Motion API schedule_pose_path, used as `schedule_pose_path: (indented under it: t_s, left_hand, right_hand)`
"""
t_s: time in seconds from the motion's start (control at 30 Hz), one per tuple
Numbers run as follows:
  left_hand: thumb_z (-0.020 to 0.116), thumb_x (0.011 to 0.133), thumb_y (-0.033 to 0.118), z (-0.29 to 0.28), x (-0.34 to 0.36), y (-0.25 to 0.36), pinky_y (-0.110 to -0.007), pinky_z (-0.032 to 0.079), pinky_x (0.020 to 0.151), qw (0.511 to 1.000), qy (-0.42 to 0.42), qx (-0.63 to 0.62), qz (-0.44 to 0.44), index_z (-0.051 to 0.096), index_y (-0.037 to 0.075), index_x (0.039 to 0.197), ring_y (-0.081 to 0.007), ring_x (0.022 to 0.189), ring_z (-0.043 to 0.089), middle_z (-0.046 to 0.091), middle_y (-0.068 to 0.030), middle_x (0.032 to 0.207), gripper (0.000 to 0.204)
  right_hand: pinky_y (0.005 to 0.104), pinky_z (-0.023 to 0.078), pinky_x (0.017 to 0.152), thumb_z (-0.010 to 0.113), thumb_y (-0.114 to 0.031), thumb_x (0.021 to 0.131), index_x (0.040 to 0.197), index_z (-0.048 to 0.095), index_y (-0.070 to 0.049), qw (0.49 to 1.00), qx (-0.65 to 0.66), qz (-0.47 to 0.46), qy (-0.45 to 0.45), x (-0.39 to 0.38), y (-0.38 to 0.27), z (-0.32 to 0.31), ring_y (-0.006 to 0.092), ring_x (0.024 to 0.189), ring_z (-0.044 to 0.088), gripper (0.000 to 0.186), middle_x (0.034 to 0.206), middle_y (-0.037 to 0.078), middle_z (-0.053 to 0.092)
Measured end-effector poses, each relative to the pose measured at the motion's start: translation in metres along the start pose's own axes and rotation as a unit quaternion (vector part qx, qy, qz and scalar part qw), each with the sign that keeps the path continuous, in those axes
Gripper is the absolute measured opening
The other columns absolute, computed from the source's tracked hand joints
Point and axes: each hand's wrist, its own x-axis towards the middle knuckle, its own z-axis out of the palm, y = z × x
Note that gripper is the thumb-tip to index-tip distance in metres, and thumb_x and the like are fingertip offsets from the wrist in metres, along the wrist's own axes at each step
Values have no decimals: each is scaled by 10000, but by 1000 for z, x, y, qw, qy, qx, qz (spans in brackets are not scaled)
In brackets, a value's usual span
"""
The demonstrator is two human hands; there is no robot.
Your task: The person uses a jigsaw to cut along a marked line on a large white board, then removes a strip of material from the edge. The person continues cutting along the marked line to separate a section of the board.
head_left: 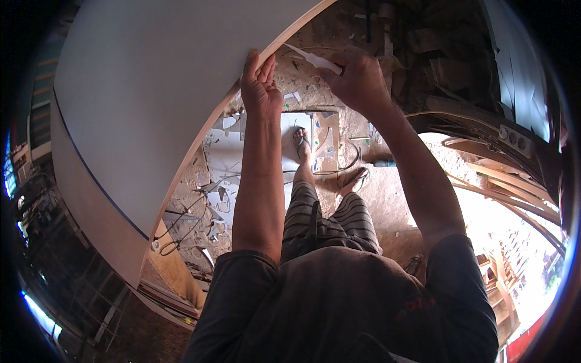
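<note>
At the far left of the frame, a slatted rack (pixel 43 103) stands beyond the big pale board (pixel 145 91), which fills the upper left. A dark blue line (pixel 100 180) curves across the board's lower part. Its light wooden edge (pixel 209 124) sweeps from the lower left to the top centre, the floor's open space lying along its right side.

My left hand (pixel 261 85) is at that edge, upper centre, one digit over the pale face and the other fingers on the outer side; I cannot tell whether it is clamped or merely resting. Between my two forearms I see open room down to the littered floor (pixel 387 202), a white sheet (pixel 227 151) and my sandalled feet (pixel 304 142).

Right of that gap, my right hand (pixel 358 78) is closed around a white pointed tool (pixel 321 62). Its thin tip points left at the wooden edge, so near that I cannot tell whether they touch. Further right, a curved dark ledge carries a socket strip (pixel 515 140), with wooden strips (pixel 514 187) below it, well apart from my right hand.
</note>
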Motion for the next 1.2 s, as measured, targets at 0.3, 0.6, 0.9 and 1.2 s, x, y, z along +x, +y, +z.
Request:
schedule_pose_path:
  t_s: [0.3, 0.6, 0.9, 1.2]
  left_hand:
    - [861, 869, 325, -6, 6, -4, -463, 106, 1333, 1000, -13, 1, 5, 687, 30, 1209, -270, 1347, 616, 700, -147, 1295, 483]
    - [832, 878, 429, -9, 8, -6, -514, -106, 1299, 1000, -12, 27, -6, 667, 39, 1286, -260, 1474, 503, 674, -174, 1385, 588]
    - [838, 861, 463, -8, 6, -6, -506, -129, 1291, 999, -9, 41, -11, 625, 41, 1368, -252, 1503, 469, 662, -180, 1413, 694]
    - [842, 851, 473, -11, 9, -7, -505, -134, 1289, 999, -28, 41, -9, 593, 30, 1393, -238, 1501, 468, 642, -173, 1435, 743]
  right_hand:
    - [412, 594, 738, 865, -261, 846, 1074, 824, -61, 1000, -3, -12, 9, 2, 3, -4, 338, 829, 759, 306, 947, 150, 745]
    - [406, 594, 756, 862, -289, 852, 1069, 827, -74, 1000, -14, 1, 14, 6, 12, -4, 324, 819, 757, 308, 950, 131, 746]
    - [440, 632, 830, 876, -263, 822, 1065, 834, -73, 999, -19, 27, -3, 8, 9, -7, 349, 898, 767, 311, 1027, 170, 747]
    - [395, 594, 776, 865, -232, 841, 1047, 825, -80, 1000, 19, 9, 8, -1, 12, -7, 301, 865, 754, 260, 973, 118, 752]
